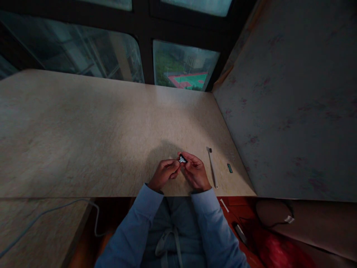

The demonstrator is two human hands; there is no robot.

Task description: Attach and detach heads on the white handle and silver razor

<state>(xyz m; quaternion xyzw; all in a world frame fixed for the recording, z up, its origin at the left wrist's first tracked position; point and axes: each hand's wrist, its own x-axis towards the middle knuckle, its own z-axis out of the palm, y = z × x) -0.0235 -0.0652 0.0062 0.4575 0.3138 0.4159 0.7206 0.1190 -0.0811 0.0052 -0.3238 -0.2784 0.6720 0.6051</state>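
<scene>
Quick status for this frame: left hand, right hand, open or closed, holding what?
Left hand: closed, pinching at the edge of a small black-and-white object.
Right hand: closed, holding that same object.

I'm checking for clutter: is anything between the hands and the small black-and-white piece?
Nothing visible is: the left hand and right hand are both on the small black-and-white piece. The toothbrush lies apart, right of the hands.

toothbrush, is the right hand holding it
No, the toothbrush lies on the table, apart from the right hand and to its right.
</scene>
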